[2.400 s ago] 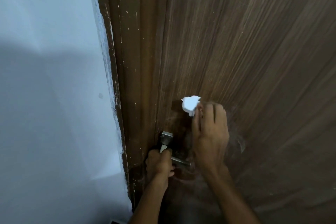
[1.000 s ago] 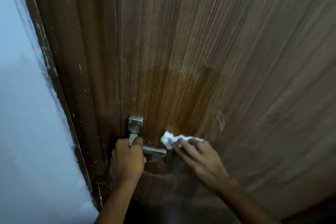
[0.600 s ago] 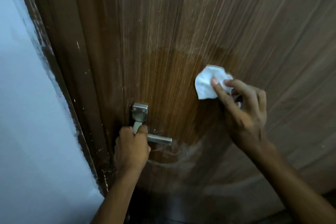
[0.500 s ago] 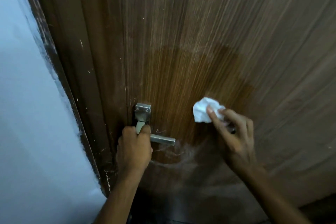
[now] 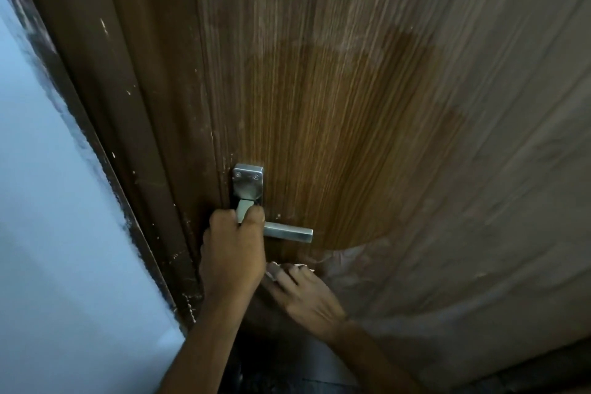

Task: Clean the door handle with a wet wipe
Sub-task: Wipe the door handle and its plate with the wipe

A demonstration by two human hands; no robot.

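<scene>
The right hand [image 5: 303, 294], clutching the wipe [image 5: 274, 269], has dropped below the handle [image 5: 284, 230]; the left hand [image 5: 233, 253] still grips it. Lever itself looks unwiped.

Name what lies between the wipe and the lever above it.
Only bare door: a dark, wiped strip of wood separates the wipe, under the right hand, from the lever. The head view shows it.
</scene>
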